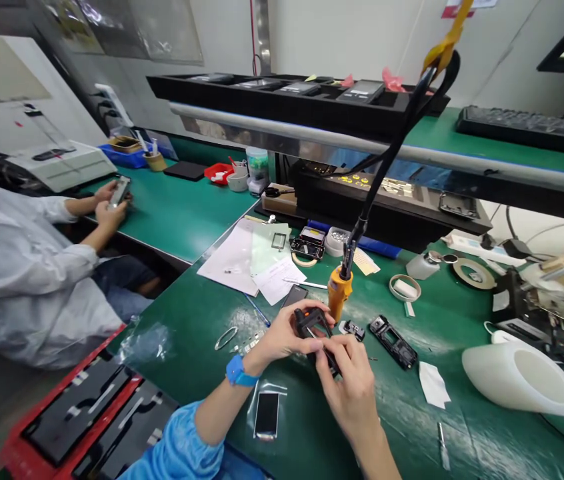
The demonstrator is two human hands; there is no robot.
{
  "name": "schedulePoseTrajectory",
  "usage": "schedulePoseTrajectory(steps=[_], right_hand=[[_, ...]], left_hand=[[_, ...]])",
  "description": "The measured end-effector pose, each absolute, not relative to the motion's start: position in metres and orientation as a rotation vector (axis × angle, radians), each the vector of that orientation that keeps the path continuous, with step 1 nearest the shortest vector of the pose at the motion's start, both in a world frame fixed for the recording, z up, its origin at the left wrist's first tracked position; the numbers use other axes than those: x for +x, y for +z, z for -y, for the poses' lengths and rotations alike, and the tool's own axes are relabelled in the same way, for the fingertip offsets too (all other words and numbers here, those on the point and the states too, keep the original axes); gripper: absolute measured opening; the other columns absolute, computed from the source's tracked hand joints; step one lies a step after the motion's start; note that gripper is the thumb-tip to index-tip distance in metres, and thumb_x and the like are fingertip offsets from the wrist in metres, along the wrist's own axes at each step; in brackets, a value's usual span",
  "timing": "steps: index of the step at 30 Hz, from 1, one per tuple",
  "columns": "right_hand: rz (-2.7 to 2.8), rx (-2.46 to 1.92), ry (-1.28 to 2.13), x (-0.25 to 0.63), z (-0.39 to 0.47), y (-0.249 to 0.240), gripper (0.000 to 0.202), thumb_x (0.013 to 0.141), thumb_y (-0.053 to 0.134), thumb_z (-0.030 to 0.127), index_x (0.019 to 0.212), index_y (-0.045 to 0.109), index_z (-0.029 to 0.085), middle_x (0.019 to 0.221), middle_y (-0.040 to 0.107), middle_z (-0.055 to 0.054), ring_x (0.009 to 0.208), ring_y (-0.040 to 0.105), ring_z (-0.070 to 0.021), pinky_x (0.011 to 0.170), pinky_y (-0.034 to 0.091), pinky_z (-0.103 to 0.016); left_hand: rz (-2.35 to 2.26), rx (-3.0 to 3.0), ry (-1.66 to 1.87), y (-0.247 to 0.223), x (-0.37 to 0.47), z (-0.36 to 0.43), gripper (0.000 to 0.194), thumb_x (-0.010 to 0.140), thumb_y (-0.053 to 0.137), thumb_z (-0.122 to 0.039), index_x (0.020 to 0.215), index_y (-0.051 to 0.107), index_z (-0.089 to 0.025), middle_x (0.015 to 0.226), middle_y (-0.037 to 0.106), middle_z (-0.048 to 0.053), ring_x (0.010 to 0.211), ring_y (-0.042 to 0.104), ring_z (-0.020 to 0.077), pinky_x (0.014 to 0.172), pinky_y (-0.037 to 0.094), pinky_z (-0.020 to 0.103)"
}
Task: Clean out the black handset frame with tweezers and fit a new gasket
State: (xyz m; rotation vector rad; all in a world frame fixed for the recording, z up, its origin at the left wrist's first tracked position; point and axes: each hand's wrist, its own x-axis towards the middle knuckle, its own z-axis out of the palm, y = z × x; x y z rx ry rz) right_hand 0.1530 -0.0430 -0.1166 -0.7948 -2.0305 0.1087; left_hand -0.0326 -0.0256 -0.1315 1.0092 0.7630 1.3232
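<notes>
My left hand [282, 335], with a blue band at its wrist, is closed round a black device housing [308, 323] that has a small orange part near its top. The fingers of my right hand [349, 373] are pressed together at the housing's lower right side; whether they also pinch a small part cannot be made out. Just right of the hands lie a small black part [353, 329] and a long black frame [393, 341] on the green table. Below my left hand rests a small screen [267, 414] on clear film.
An orange electric screwdriver [339, 293] hangs behind my hands. Papers [275, 277] lie at the back left, a white cup-shaped object [522, 377] at the right. A co-worker [37, 267] holds a device at the left. Red tray [27, 433] at lower left.
</notes>
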Motion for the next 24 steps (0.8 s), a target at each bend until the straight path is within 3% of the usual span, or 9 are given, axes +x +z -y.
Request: schedulePoseTrajectory(steps=[5, 8, 13, 18, 24], right_hand=[[2.082, -0.696, 0.072, 0.154, 0.0417, -0.1147, 0.023, 0.114, 0.057, 0.009, 0.13, 0.071, 0.018, 0.103, 0.081, -0.005, 0.084, 0.072, -0.0162, 0.078, 0.052, -0.032], [2.085, -0.727, 0.071, 0.1538, 0.0421, -0.1157, 0.027, 0.113, 0.059, 0.01, 0.136, 0.071, 0.019, 0.104, 0.08, -0.006, 0.087, 0.073, -0.0177, 0.08, 0.052, -0.034], [2.088, -0.737, 0.007, 0.1528, 0.0421, -0.1173, 0.022, 0.116, 0.054, 0.012, 0.129, 0.07, 0.018, 0.099, 0.076, -0.004, 0.085, 0.071, -0.0169, 0.079, 0.05, -0.034], [2.097, -0.748, -0.036, 0.1532, 0.0427, -0.1172, 0.022, 0.117, 0.055, 0.013, 0.134, 0.07, 0.015, 0.102, 0.074, -0.007, 0.091, 0.07, -0.0176, 0.082, 0.052, -0.032], [2.082, -0.733, 0.041, 0.1541, 0.042, -0.1156, 0.022, 0.111, 0.063, 0.01, 0.129, 0.074, 0.017, 0.104, 0.076, -0.008, 0.095, 0.073, -0.0205, 0.082, 0.05, -0.034]], left_hand=[[-0.757, 1.016, 1.322, -0.1332, -0.0349, 0.0253, 0.07, 0.064, 0.112, -0.047, 0.118, 0.08, -0.017, 0.111, 0.086, 0.015, 0.104, 0.084, 0.0301, 0.095, 0.069, 0.04], [-0.755, 1.024, 1.309, -0.1337, -0.0365, 0.0248, 0.071, 0.063, 0.112, -0.048, 0.118, 0.08, -0.016, 0.111, 0.087, 0.016, 0.105, 0.084, 0.0313, 0.098, 0.068, 0.042], [-0.75, 1.039, 1.286, -0.1345, -0.0389, 0.0243, 0.072, 0.063, 0.112, -0.048, 0.12, 0.082, -0.016, 0.111, 0.087, 0.016, 0.102, 0.085, 0.031, 0.1, 0.068, 0.043], [-0.734, 1.051, 1.259, -0.1339, -0.0413, 0.0251, 0.072, 0.065, 0.111, -0.049, 0.121, 0.082, -0.016, 0.112, 0.088, 0.017, 0.102, 0.085, 0.0331, 0.099, 0.068, 0.044], [-0.743, 1.052, 1.233, -0.1331, -0.0417, 0.0243, 0.071, 0.06, 0.112, -0.048, 0.116, 0.082, -0.016, 0.109, 0.088, 0.016, 0.098, 0.085, 0.0322, 0.097, 0.069, 0.043]])
